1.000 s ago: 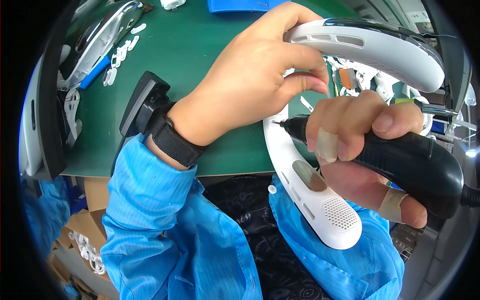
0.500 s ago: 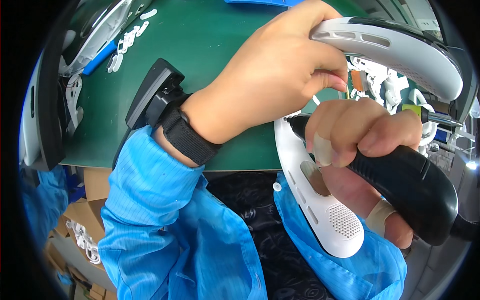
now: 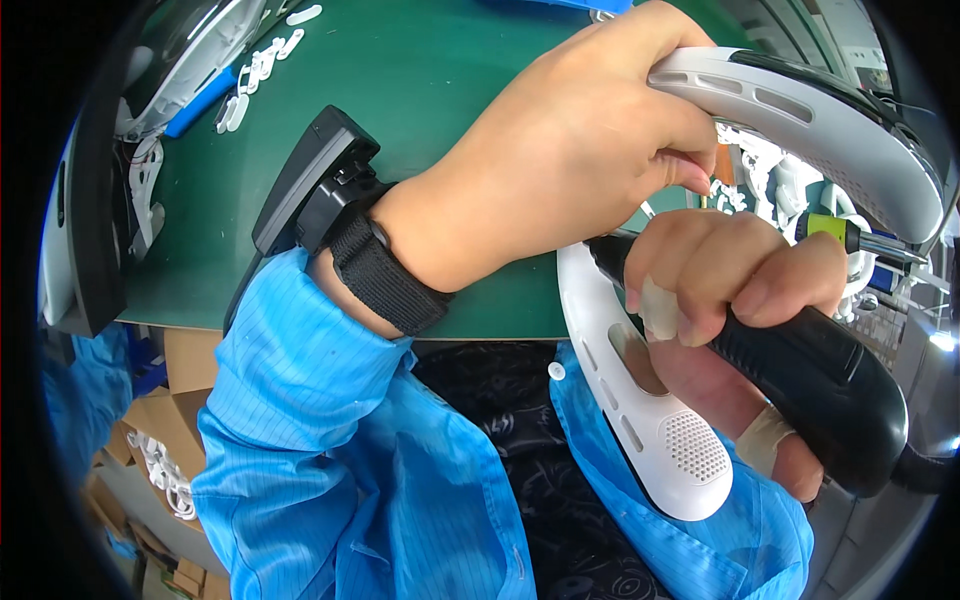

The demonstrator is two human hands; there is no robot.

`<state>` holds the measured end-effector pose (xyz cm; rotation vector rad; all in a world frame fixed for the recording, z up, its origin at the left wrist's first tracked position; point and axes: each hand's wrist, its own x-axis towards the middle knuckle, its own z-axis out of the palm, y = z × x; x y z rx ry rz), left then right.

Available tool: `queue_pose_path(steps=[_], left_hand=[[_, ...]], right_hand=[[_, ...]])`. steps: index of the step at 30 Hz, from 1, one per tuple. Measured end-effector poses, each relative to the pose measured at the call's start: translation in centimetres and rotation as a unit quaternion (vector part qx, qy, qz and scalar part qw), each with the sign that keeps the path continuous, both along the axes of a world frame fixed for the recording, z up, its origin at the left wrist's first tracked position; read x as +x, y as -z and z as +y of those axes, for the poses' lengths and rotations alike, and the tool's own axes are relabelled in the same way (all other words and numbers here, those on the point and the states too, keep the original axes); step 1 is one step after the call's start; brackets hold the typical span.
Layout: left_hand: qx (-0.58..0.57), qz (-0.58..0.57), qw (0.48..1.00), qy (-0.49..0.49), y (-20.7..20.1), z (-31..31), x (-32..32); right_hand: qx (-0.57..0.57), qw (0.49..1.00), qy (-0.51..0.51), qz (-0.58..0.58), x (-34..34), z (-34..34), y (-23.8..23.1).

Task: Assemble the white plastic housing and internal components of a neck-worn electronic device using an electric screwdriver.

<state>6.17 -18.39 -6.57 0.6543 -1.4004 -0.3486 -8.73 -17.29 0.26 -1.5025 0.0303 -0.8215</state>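
My left hand (image 3: 610, 140) is closed around the upper part of a white U-shaped neck fan (image 3: 690, 455), which has slotted vents and a dotted grille on its end. One arm of the fan curves away to the upper right; the other hangs down over my lap. My right hand (image 3: 715, 270) is wrapped around a black corded electric screwdriver (image 3: 820, 390). Its narrow front end reaches the fan near my left wrist; the tip is hidden. By my right fingers shows a yellow-green tool with a metal shaft (image 3: 835, 232); whether I hold it is unclear.
A green work surface (image 3: 430, 80) lies beneath my hands. Small white parts (image 3: 262, 65) and a blue tool (image 3: 200, 103) are at the upper left. White pieces (image 3: 790, 185) crowd the right. A black device (image 3: 315, 185) is strapped to my left wrist. Cardboard boxes (image 3: 180, 420) stand lower left.
Both hands and the neck fan have shifted slightly to the right and down. The grips look the same, and the screwdriver's front end stays against the fan.
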Motion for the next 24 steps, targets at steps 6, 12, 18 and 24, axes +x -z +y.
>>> queue_pose_path(steps=[6, 12, 18, 24], left_hand=[[0.083, -0.117, 0.986, -0.079, -1.2, 1.0, 0.5], [0.093, -0.103, 0.987, -0.077, -0.7, 1.0, 0.6], [0.117, -0.079, 0.988, -0.057, -1.0, 1.0, 0.3], [0.138, -0.099, 0.984, -0.048, -1.2, 1.0, 0.5]], right_hand=[[0.007, 0.998, -0.067, -0.017, -1.8, -2.4, 1.0], [0.095, 0.986, -0.101, -0.098, -1.6, -3.8, 0.4], [0.058, 0.986, -0.111, -0.107, -1.3, -4.8, 1.7], [0.089, 0.982, -0.136, -0.095, -2.0, -5.5, 0.1]])
